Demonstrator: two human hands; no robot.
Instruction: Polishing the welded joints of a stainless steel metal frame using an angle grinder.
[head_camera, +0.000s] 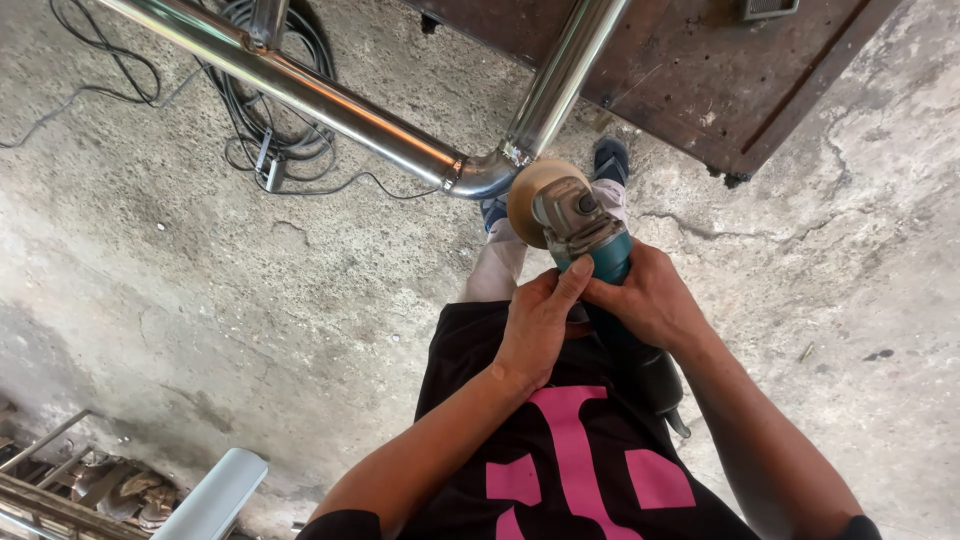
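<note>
Spanning the upper left and centre of the frame, a shiny bent stainless-steel tube frame (330, 105) stands over the cracked grey concrete floor (250, 290). Below its curved elbow, at centre frame, a teal-bodied angle grinder with a tan polishing disc (575, 225) touches the joint. The person's left hand (535, 330) and right hand (650, 300) are both wrapped tightly around the grinder's body.

Teal grinder (597, 255), tan disc (528, 195); shiny silver pipe (330, 100); black shirt (570, 450), pink print; grey concrete floor (250, 280).
</note>
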